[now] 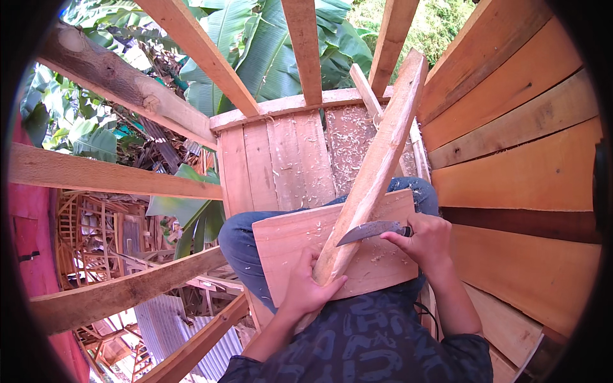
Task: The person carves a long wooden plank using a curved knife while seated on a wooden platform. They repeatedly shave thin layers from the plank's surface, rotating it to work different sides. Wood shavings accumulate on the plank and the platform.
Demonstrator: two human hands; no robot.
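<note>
My left hand (pixel 309 281) is wrapped round the near end of a long, rough length of wood (pixel 369 172), which slants away from me to the upper right. My right hand (pixel 424 239) grips the dark handle of a knife (pixel 371 231). Its broad, curved blade lies across the wood a little beyond my left hand and points left. Under the wood, a flat wooden board (pixel 287 255) rests over my lap, dotted with small shavings. Where the blade's edge meets the wood is too small to tell.
Curled shavings are scattered over the plank floor (pixel 287 153) ahead. A thinner stick (pixel 366 92) stands behind the long wood. Orange-brown plank walling (pixel 511 172) rises close on my right. Open wooden rails (pixel 121 172) run along the left and front, with banana leaves (pixel 255 57) outside.
</note>
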